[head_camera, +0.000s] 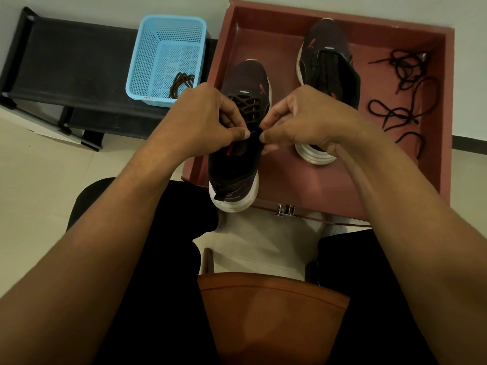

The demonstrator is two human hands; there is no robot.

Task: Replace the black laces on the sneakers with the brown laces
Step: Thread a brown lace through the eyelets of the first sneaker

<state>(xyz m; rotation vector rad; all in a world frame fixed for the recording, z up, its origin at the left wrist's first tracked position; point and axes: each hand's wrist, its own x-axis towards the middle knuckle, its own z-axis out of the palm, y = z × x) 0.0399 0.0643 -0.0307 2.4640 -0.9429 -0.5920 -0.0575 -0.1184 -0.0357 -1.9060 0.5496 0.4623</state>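
1. Pale floor tiles point(39, 180) are showing all round in the head view, with a reddish tray point(342, 185) lying just beyond the person's knees.
2. Near sneaker point(237, 167) is standing at the tray's near left, heel at the near rim; a brown lace point(246, 106) is crossing its eyelets.
3. Left hand point(200, 119) and right hand point(308, 119) are working close together over the shoe's throat. Each is pinching the brown lace between thumb and curled fingers, thumbs almost meeting.
4. As I am judging it, nothing is pinning the shoe down, so a hard tug could be dragging it off the rim. Uneven pulls could be leaving one end too short for a knot.
5. Pinched ends are looking slim, so a slip could be letting the crossings slacken.
6. Far sneaker point(326, 48) is sitting at the tray's far middle; whether it is laced, I cannot tell.
7. Black laces point(403, 101) are lying loose at the tray's right, well apart from the hands.
8. Blue basket point(168, 48) is sitting on a black rack point(73, 61) at far left, holding a second brown lace point(180, 84). Mixing up the dark laces is looking possible in this dim light.
9. Brown seat point(268, 312) is showing near, between the legs.
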